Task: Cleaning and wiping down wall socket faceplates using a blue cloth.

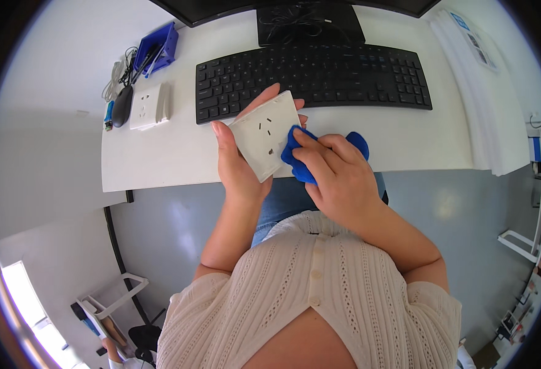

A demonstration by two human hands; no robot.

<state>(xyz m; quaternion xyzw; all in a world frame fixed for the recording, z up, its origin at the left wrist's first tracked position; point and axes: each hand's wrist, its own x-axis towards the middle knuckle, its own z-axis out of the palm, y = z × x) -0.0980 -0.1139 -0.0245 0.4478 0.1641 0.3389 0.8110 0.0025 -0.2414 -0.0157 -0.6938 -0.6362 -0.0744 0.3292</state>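
Observation:
A white square wall socket [259, 136] with dark slots rests tilted in my left hand [238, 165]. My left thumb lies along its left edge, and the other fingertips show past its far and right edges. In my right hand [346, 176] a blue cloth [296, 161] is bunched under the fingers. The cloth touches the right edge of the socket's face. Another fold of it sticks out behind my right knuckles. Both hands are over the desk's front edge, in front of the keyboard.
Behind my hands lies a black keyboard [319, 77], below a monitor stand [310, 24] with cables. At the left are more white sockets [150, 106], a black mouse [122, 106] and a blue bin [164, 50] with pens. White sheeting [467, 92] covers the desk's right end.

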